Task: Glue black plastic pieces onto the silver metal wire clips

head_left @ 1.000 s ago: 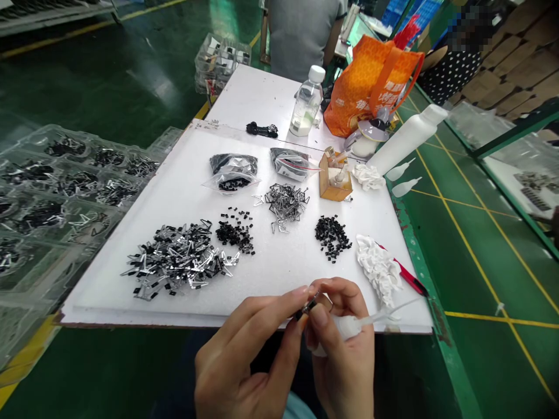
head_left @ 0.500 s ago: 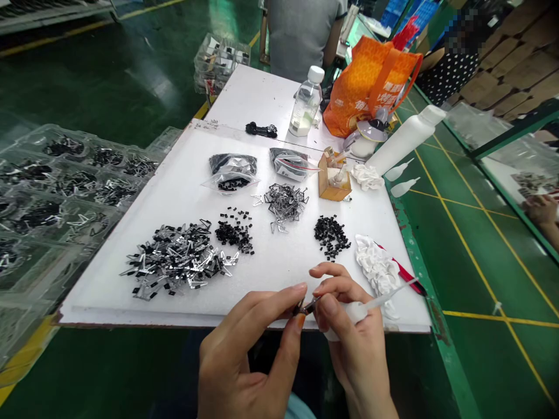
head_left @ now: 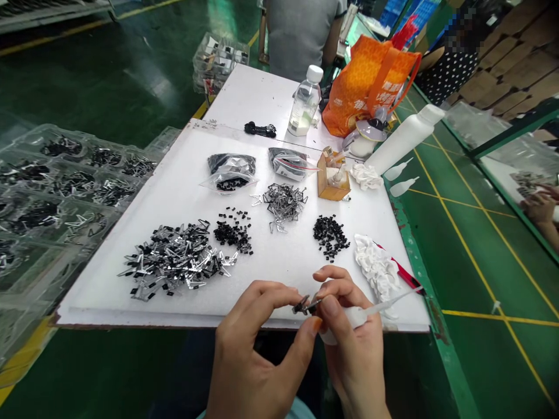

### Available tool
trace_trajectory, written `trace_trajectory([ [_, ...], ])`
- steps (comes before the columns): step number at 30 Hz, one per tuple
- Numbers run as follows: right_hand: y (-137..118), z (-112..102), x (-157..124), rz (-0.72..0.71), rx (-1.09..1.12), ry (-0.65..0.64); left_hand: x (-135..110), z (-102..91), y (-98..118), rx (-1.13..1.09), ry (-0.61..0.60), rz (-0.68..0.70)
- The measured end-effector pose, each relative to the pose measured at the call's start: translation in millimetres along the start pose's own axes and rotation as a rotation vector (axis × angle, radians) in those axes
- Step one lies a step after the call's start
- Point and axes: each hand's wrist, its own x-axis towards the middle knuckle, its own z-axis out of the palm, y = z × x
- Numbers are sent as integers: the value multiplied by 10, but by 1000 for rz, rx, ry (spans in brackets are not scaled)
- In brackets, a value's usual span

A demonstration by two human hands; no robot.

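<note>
My left hand [head_left: 257,355] pinches a small metal clip with a black part [head_left: 303,305] between thumb and forefinger, just above the near edge of the white foam board [head_left: 183,186]. My right hand [head_left: 349,343] is closed round a small white squeeze bottle with a long nozzle [head_left: 375,307], and its fingertips touch the same clip. Ahead on the board lie a big heap of finished metal-and-black clips [head_left: 174,262], a pile of bare metal clips [head_left: 283,203] and two piles of small black parts [head_left: 233,233] [head_left: 331,235].
Crumpled white tissue [head_left: 378,267] and a red-handled tool [head_left: 404,273] lie at the right. Two zip bags [head_left: 230,171], a small cardboard box [head_left: 334,180], a water bottle [head_left: 304,105], a white bottle [head_left: 406,139] and an orange bag [head_left: 371,81] stand farther back. Clear trays [head_left: 65,186] sit left. People work beyond.
Both hands shifted slightly right and up over the board's edge. The clip between my fingers turned and now shows more plainly; the bottle's nozzle points further right.
</note>
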Motion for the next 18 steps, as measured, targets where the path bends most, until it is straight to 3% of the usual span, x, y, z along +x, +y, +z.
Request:
trace_trajectory([
  [18, 63, -54, -61, -65, 3, -112, -32, -21, 12, 28, 27, 136],
])
